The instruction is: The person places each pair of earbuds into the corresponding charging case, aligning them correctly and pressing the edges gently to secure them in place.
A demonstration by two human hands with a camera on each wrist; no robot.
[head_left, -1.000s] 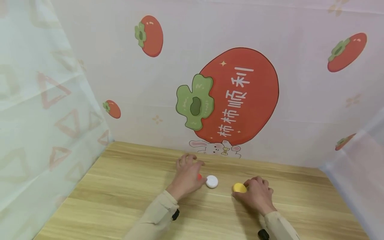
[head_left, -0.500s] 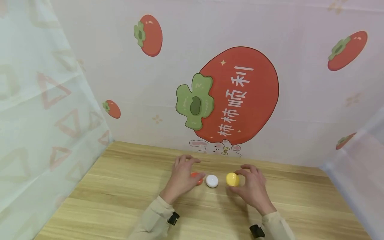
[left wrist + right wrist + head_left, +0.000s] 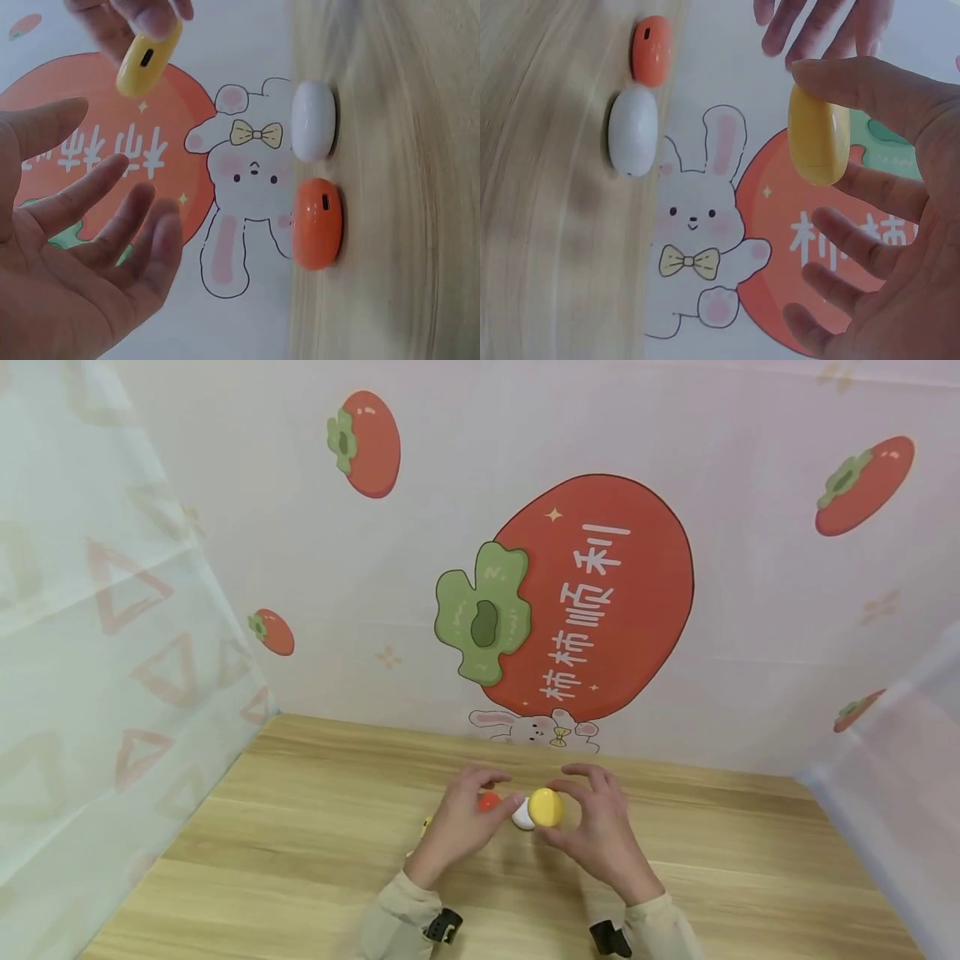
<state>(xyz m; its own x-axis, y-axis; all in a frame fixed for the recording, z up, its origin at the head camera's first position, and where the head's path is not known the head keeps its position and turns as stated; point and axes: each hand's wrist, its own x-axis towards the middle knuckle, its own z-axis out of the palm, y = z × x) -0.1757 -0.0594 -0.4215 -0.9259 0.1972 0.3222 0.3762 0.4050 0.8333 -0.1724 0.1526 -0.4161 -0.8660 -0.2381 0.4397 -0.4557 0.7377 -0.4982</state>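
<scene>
My right hand (image 3: 603, 831) pinches a yellow rounded disc (image 3: 546, 807) between thumb and forefinger, its other fingers spread. The disc is held up off the table, and in the left wrist view a small dark slot shows on its edge. A white disc (image 3: 313, 121) and an orange disc (image 3: 317, 224) of the same shape lie side by side on the table; the orange one has a slot too. In the head view the yellow disc overlaps the white one. My left hand (image 3: 459, 817) hovers close by the orange disc, fingers loosely bent and holding nothing.
A wood-grain table (image 3: 315, 827) lies under the discs. Behind it stands a white backdrop (image 3: 337, 652) printed with persimmons and a rabbit, and sheets close off both sides. A small yellow bit (image 3: 427, 824) peeks out beside the left wrist.
The right hand has lifted the yellow disc and carried it left, up to the white one. The left hand has drawn back slightly from the orange disc, staying beside it.
</scene>
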